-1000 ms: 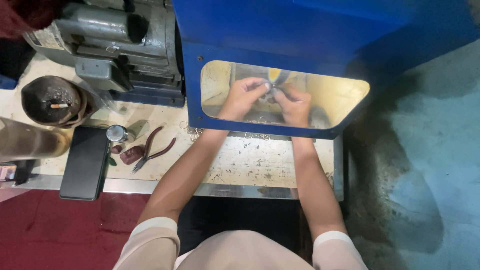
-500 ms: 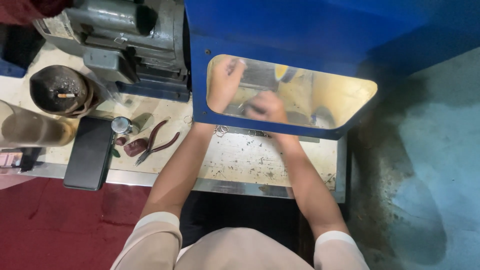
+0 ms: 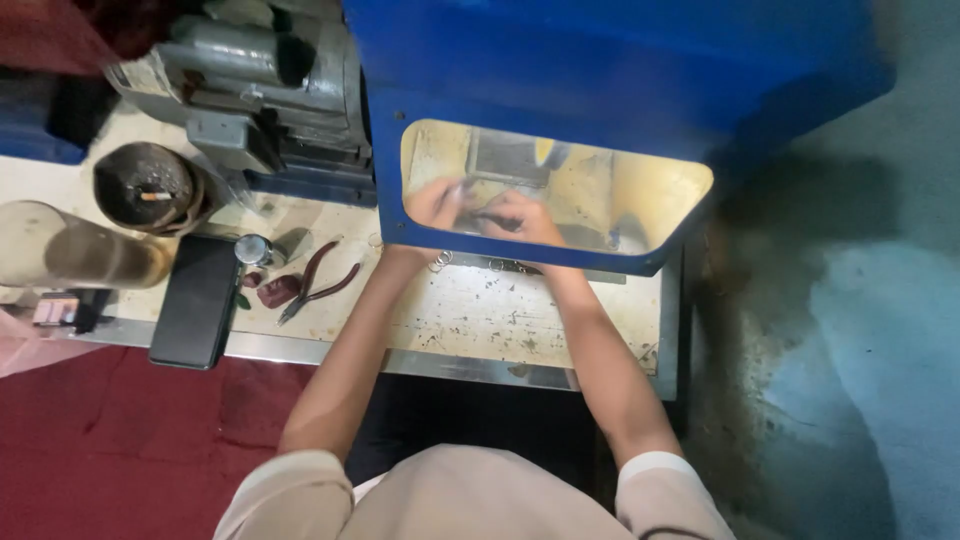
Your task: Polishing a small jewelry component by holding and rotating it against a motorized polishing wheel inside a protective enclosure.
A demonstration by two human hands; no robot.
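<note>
Two hands, both reaching through the one lit opening of a blue machine hood (image 3: 600, 90). Left hand (image 3: 432, 203) and right hand (image 3: 525, 218) sit close together inside, fingers curled around a small dark piece (image 3: 487, 216) between them (blurred, so I cannot tell how firmly either is clamped on it). On the bench (image 3: 500, 320): one pair of pliers (image 3: 318, 280) with dark red handles, one black flat case (image 3: 195, 300), one small round metal cap (image 3: 252, 249), one round dark pot (image 3: 148, 187), a few small wire rings (image 3: 440, 261) just beside the left wrist. One grey motor (image 3: 260, 80) stands left of the hood.
</note>
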